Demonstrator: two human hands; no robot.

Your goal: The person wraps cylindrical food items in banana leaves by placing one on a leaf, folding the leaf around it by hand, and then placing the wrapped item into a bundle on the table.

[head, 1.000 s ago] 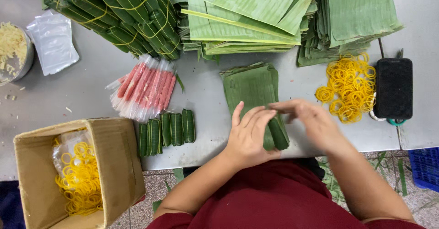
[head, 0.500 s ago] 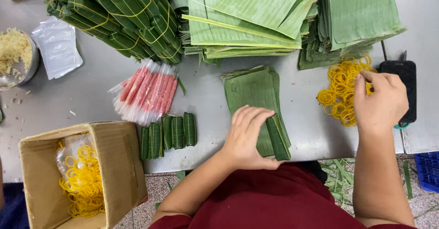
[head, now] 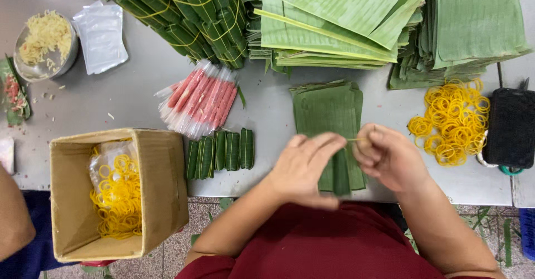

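A thin yellow rubber band [head: 356, 139] is pinched by the right hand [head: 390, 159] & drawn toward the left hand [head: 306, 167], clamped on a leaf roll [head: 341, 176] atop the cut-leaf stack [head: 329, 112]. Risk: band slips off; roll unfurls.

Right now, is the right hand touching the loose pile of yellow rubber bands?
Apart. The head view shows bare grey table between the right hand and the pile of yellow rubber bands; the hand pinches one band beside the left hand.

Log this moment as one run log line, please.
left hand: holds leaf roll | right hand: stretches yellow rubber band | nearby: loose bands, cut leaves
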